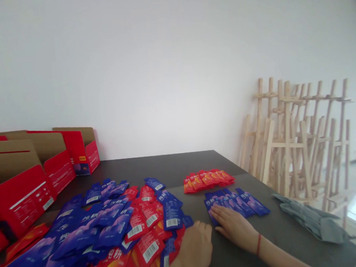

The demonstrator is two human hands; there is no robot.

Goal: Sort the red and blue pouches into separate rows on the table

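My right hand [233, 228] lies with its fingers stretched out over the left end of a fanned row of blue sachets [245, 202]. Beside it, my left hand [197, 246] is curled closed at the right edge of a mixed heap; whether anything is inside its fingers is hidden. Red sachets [147, 211] and blue sachets [111, 219] overlap loosely in that heap, some showing white barcodes. Behind the blue row, a second overlapping row of red-orange sachets [208, 179] rests on the dark table.
Open red cardboard boxes [24, 197] stand along the left side of the dark table [156, 165]. A grey folded bundle [318, 219] lies at the right edge. Several wooden easels [288, 142] lean by the white wall beyond.
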